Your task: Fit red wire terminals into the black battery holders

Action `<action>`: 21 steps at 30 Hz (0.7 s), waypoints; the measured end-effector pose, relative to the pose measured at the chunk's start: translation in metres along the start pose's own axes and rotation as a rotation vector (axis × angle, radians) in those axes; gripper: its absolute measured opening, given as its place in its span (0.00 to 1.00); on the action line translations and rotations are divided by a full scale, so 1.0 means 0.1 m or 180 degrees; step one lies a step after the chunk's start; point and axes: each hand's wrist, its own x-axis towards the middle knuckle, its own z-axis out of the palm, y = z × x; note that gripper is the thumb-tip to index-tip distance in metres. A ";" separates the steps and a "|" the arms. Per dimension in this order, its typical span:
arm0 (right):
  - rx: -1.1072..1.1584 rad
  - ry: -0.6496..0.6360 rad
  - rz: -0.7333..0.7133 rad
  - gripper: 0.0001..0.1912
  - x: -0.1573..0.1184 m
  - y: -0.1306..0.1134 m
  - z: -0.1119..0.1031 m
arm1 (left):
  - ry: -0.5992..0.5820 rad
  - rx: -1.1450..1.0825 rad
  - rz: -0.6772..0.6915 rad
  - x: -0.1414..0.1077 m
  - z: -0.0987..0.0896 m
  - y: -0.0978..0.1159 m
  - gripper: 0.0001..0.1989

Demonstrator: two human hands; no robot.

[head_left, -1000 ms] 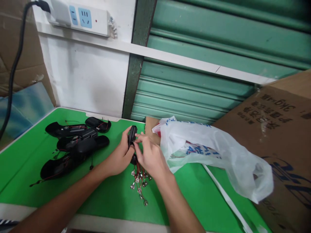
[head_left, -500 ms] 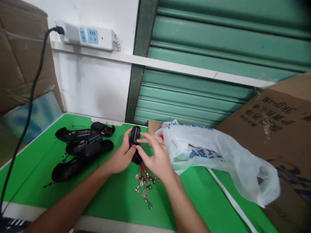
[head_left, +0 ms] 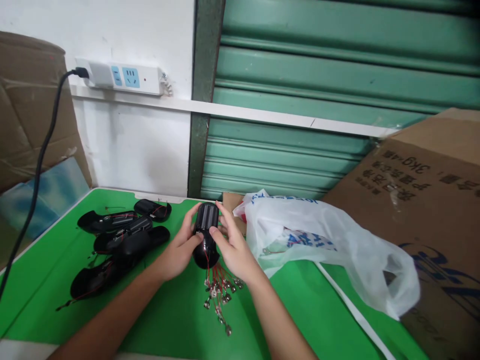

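Head view: the black shell [head_left: 206, 250] is above the green table near its middle, between the left hand [head_left: 180, 252] and the right hand [head_left: 234, 247]; both hands pinch its sides, thumbs on top, fingers curled round. It looks light and stiff, its glossy face likely a bit slippery; the side edges, where the hands are, seem the sound place to hold. The thin red wires [head_left: 218, 275] look soft and easily tugged loose, so they are poor to grip. The far end has ribbed, parallel channels, the near end a smooth rounded bowl. Small shiny metal bits [head_left: 228, 330] hang or lie at the wire ends, near side. To the left, more black shells [head_left: 140, 242] lie heaped, curved and hollow; to the right, a thin, crinkled, translucent bag [head_left: 360, 245] sits beside a stiff brown carton [head_left: 446, 200]
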 end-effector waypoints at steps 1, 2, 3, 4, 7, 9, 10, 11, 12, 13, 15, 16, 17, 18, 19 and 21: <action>-0.0040 0.0002 -0.0008 0.30 -0.01 -0.01 0.01 | 0.0000 0.0062 0.0025 0.00 0.00 0.00 0.40; -0.0109 0.0016 -0.0029 0.31 -0.01 -0.02 0.02 | 0.0004 0.0110 0.0040 0.00 0.00 0.01 0.38; -0.0210 0.0038 -0.0069 0.31 -0.02 -0.03 0.03 | 0.0017 0.0148 0.0053 -0.01 0.00 0.02 0.37; -0.0326 0.0055 -0.0124 0.31 -0.02 -0.04 0.03 | 0.0040 0.0185 0.0069 -0.02 0.01 0.02 0.37; -0.0587 0.0026 -0.0277 0.32 -0.03 -0.06 0.05 | 0.0093 0.0286 0.0121 -0.03 0.02 0.05 0.36; -0.0620 -0.0022 -0.0301 0.33 -0.03 -0.06 0.05 | 0.0082 0.0302 0.0138 -0.03 0.03 0.07 0.36; -0.0612 -0.0034 -0.0283 0.33 -0.03 -0.06 0.04 | 0.0073 0.0303 0.0141 -0.03 0.03 0.07 0.36; -0.0595 -0.0044 -0.0255 0.33 -0.03 -0.06 0.04 | 0.0068 0.0304 0.0147 -0.03 0.03 0.07 0.36; -0.0573 -0.0049 -0.0223 0.34 -0.03 -0.07 0.04 | 0.0071 0.0305 0.0157 -0.03 0.02 0.07 0.36; -0.0549 -0.0054 -0.0191 0.34 -0.03 -0.07 0.05 | 0.0078 0.0306 0.0172 -0.03 0.02 0.06 0.35; -0.0501 -0.0062 -0.0130 0.34 -0.03 -0.08 0.05 | 0.0092 0.0299 0.0207 -0.03 0.01 0.05 0.35; -0.0481 -0.0069 -0.0103 0.34 -0.03 -0.08 0.06 | 0.0092 0.0290 0.0226 -0.03 0.01 0.04 0.35; -0.0463 -0.0085 -0.0080 0.35 -0.04 -0.09 0.06 | 0.0085 0.0283 0.0240 -0.03 0.01 0.03 0.34; -0.0449 -0.0109 -0.0051 0.35 -0.04 -0.09 0.06 | 0.0076 0.0281 0.0255 -0.03 0.00 0.02 0.34; -0.0437 -0.0137 -0.0017 0.35 -0.04 -0.09 0.07 | 0.0065 0.0286 0.0274 -0.03 0.00 0.00 0.34; -0.0413 -0.0172 0.0045 0.36 -0.04 -0.08 0.07 | 0.0048 0.0315 0.0320 -0.03 -0.01 -0.01 0.33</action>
